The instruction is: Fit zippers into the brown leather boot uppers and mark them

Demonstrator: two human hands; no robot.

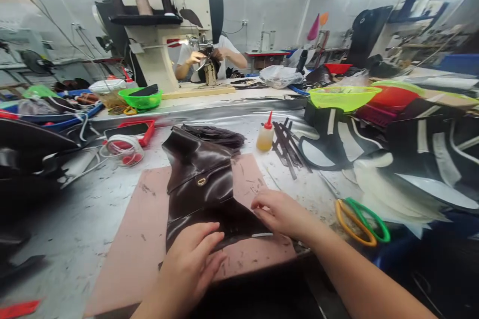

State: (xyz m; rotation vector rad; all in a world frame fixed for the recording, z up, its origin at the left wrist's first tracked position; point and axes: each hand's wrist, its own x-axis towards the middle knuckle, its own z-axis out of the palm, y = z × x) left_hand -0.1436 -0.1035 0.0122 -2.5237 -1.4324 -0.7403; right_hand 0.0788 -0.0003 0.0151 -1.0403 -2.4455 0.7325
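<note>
A glossy dark brown leather boot upper (202,164) with a small gold oval fitting lies flat on a pink board (127,234). My left hand (196,254) rests over its near left part, fingers stretched out and apart. At the upper's right edge is my right hand (282,214), its fingers bent and thumb and fingertips close together on the edge. A thin pale strip shows on the leather below the right fingers. Behind the upper lies a pile of thin dark leather pieces (215,135). A glue bottle (265,135) with a red nozzle stands beyond it.
Scissors (355,222) with orange and green handles lie right. Dark strips (288,147) and white-lined cut pieces (337,144) lie behind them. A red tray (147,134) is at left. Across the table a person (224,55) works at a sewing machine (160,45).
</note>
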